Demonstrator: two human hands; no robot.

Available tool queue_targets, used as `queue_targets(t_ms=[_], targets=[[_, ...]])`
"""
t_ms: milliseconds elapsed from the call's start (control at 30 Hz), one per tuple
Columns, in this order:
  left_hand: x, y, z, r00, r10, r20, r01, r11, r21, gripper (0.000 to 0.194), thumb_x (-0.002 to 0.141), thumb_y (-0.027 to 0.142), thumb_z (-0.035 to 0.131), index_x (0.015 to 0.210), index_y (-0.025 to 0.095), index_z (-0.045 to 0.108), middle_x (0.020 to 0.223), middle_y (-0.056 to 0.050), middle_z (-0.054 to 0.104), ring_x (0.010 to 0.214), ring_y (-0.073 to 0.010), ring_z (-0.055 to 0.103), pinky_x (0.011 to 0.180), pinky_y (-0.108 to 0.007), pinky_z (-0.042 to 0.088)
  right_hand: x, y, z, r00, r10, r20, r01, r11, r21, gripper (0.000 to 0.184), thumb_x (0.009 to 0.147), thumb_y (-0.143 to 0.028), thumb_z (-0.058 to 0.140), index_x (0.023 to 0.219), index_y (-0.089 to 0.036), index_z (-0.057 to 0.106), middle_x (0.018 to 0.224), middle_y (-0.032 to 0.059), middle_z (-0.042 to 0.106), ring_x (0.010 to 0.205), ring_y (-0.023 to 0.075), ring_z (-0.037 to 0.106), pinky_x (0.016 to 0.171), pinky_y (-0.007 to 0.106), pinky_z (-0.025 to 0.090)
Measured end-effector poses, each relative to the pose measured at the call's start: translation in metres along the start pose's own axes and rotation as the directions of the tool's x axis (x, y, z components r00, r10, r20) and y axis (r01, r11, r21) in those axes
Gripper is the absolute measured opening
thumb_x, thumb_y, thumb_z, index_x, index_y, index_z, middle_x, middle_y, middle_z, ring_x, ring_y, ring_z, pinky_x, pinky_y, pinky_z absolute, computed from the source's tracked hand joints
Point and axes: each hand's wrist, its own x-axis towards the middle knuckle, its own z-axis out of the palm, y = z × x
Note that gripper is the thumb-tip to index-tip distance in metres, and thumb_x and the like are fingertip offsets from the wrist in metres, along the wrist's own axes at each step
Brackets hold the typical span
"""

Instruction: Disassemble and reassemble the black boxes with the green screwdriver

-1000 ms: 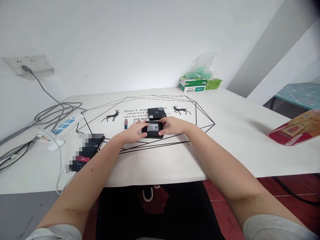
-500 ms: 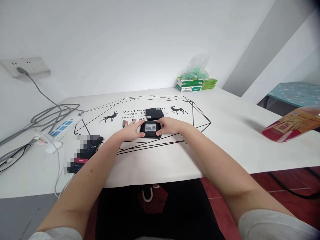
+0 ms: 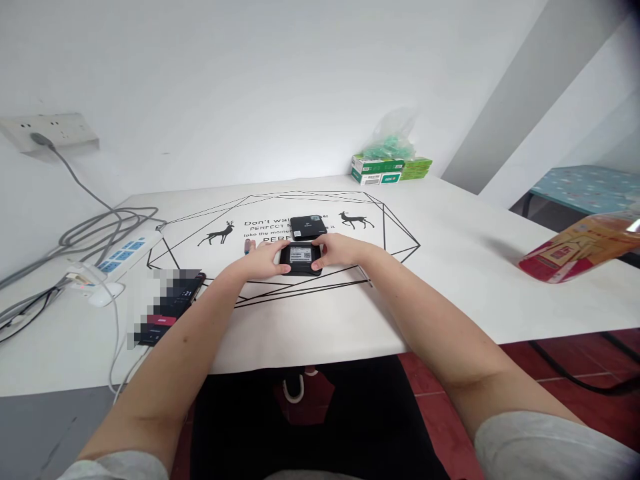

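A small black device (image 3: 301, 259) with a white label on its upper face lies on the white table (image 3: 450, 267), over a printed deer-and-lines pattern. My left hand (image 3: 263, 261) grips its left side and my right hand (image 3: 340, 250) grips its right side. Just behind it lies a second black box (image 3: 308, 227) with a small label on its front edge. A small red and white thing (image 3: 248, 246) rests by my left fingers.
A phone (image 3: 173, 307) with a lit screen lies at the left, near a white power strip (image 3: 120, 257) and grey cables (image 3: 95, 223). Green and white boxes (image 3: 387, 170) stand at the back. A red and yellow packet (image 3: 575, 250) hangs at the right.
Both hands stay on the black device. The view has drifted slightly, so everything sits a little further left than before.
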Motion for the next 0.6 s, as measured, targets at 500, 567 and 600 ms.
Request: queue_targets(t_ms=[500,567,600], targets=[[0.001,-0.024,-0.001,0.895,-0.226,-0.385,0.253,0.967,0.019,0.047,0.105,0.027,0.047,0.146,0.025,0.069,0.15,-0.012,0.072,0.148,-0.0378,0.053,0.128,-0.061,0.029,0.002,0.014,0.005,0.993,-0.11,0.053,0.104,0.99,0.1,0.113,0.064,-0.052,0.099,0.163,-0.018,0.055,0.162,0.0183,0.064,0.137,0.0382,0.068,0.121,0.052,0.052],[0.003,-0.029,0.001,0.887,-0.225,-0.404,0.286,0.953,0.098,0.046,0.106,0.025,0.045,0.143,0.027,0.072,0.148,-0.013,0.072,0.145,-0.0388,0.053,0.125,-0.063,0.029,0.003,0.015,0.006,0.991,-0.123,0.055,0.116,0.988,0.105,0.112,0.064,-0.052,0.1,0.163,-0.019,0.056,0.164,0.0175,0.062,0.138,0.0383,0.068,0.121,0.051,0.052],[0.004,-0.031,0.003,0.893,-0.208,-0.399,0.281,0.951,0.132,0.045,0.106,0.026,0.045,0.14,0.028,0.074,0.146,-0.013,0.073,0.145,-0.0389,0.053,0.125,-0.064,0.029,0.004,0.014,0.007,0.991,-0.126,0.052,0.12,0.987,0.107,0.112,0.064,-0.052,0.1,0.162,-0.019,0.057,0.164,0.0174,0.062,0.139,0.0384,0.067,0.121,0.051,0.052]])
